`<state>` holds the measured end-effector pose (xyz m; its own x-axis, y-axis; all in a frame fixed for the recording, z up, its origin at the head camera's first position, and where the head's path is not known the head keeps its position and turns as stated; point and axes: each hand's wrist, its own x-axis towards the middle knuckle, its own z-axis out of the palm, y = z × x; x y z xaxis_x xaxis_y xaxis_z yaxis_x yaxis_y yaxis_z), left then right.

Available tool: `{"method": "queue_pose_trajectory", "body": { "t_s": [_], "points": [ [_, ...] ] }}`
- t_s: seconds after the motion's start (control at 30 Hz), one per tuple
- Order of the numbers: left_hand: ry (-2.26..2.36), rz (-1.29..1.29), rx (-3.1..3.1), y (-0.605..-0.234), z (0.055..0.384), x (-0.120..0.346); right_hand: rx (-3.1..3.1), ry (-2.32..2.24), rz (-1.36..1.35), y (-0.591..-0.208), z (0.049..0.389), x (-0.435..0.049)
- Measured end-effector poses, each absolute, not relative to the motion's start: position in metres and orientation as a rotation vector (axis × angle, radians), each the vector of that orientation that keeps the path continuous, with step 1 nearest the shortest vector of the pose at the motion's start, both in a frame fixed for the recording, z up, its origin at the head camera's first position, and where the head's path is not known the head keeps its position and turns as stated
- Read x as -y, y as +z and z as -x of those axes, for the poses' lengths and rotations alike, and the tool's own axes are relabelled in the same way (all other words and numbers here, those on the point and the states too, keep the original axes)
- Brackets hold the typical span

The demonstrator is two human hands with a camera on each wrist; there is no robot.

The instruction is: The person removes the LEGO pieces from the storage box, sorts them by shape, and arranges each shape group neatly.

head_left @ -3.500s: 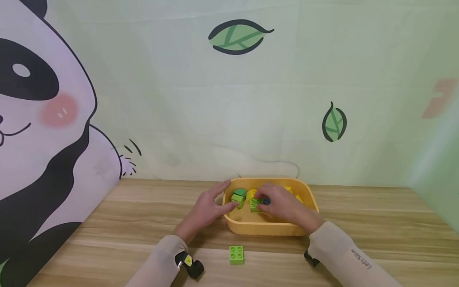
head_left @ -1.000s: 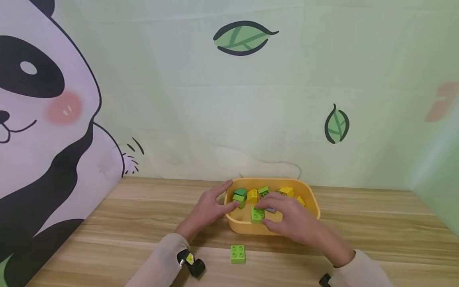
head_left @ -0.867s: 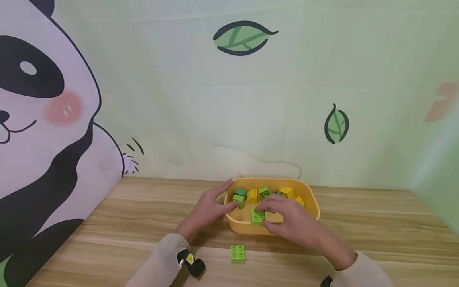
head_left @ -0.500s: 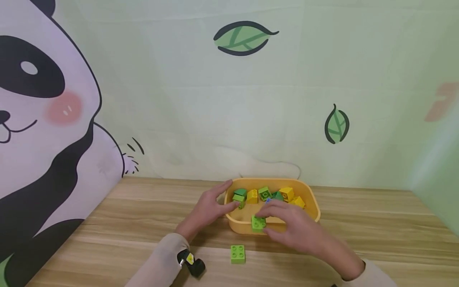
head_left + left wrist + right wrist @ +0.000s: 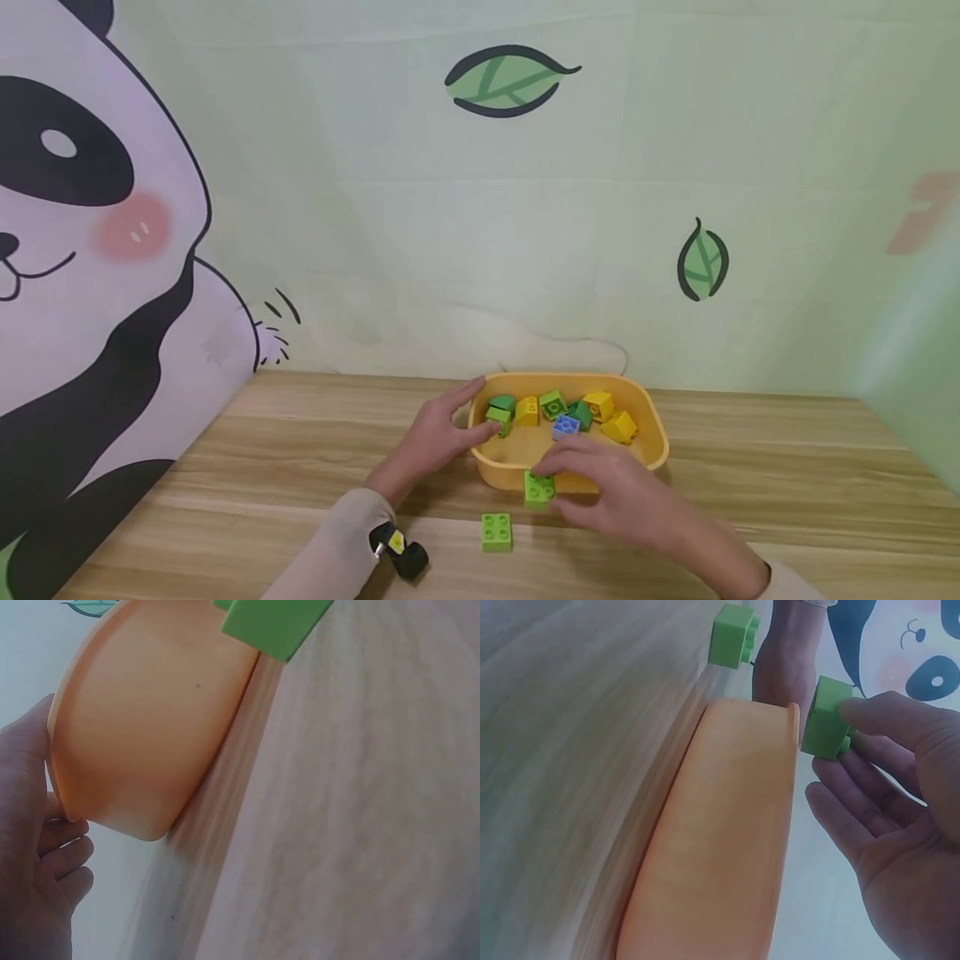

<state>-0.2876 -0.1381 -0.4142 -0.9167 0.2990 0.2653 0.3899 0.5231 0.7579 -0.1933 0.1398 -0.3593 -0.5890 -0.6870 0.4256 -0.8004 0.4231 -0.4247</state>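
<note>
My left hand (image 5: pixel 431 429) grips the left end of a yellow-orange plastic tub (image 5: pixel 501 477), thumb over the rim and fingers against the outside. In the left wrist view its fingertips bend against the tub's end. My right hand (image 5: pixel 622 487) pinches a light green building brick (image 5: pixel 538 492) between thumb and fingers. That brick, studs up, overlaps the tub's front wall in the head view; the right wrist view has it beside the rim, raised off the table. A second light green brick (image 5: pixel 496 532), with a two-by-two stud top, rests on the table in front.
Inside the tub lie several bricks: a blue one (image 5: pixel 566 427), a yellow one (image 5: pixel 619 427), a dark green one (image 5: pixel 580 414) and a light green one (image 5: pixel 553 405) among them. A wood-grain table (image 5: pixel 300 467) carries everything, with a printed cloth (image 5: pixel 375 208) behind.
My right hand has lifted the light green brick from inside the tub and brought it forward over the front rim. The blue brick is now uncovered. My left hand keeps its place on the tub.
</note>
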Motion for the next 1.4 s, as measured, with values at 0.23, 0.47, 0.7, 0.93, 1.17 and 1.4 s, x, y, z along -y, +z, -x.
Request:
{"method": "queue_pose_trajectory", "body": {
  "t_s": [0.23, 0.47, 0.7, 0.93, 1.17, 1.4],
  "points": [
    [-1.346, 0.596, 2.657, -0.414, 0.287, 0.138, 2.564, 0.952, -1.312, -0.362, 0.191, -0.138],
    [-1.344, 0.594, 2.658, -0.413, 0.286, 0.137, 2.656, 0.978, -1.297, -0.363, 0.19, -0.136],
    [-1.334, 0.588, 2.663, -0.414, 0.287, 0.138, 2.698, 1.019, -1.329, -0.368, 0.191, -0.135],
    [-1.332, 0.589, 2.655, -0.414, 0.287, 0.138, 2.768, 0.994, -1.332, -0.372, 0.191, -0.133],
    [-1.343, 0.581, 2.659, -0.415, 0.288, 0.138, 2.838, 0.954, -1.314, -0.374, 0.193, -0.133],
    [-1.352, 0.566, 2.666, -0.415, 0.288, 0.137, 2.859, 0.955, -1.321, -0.376, 0.194, -0.133]
  ]
}}
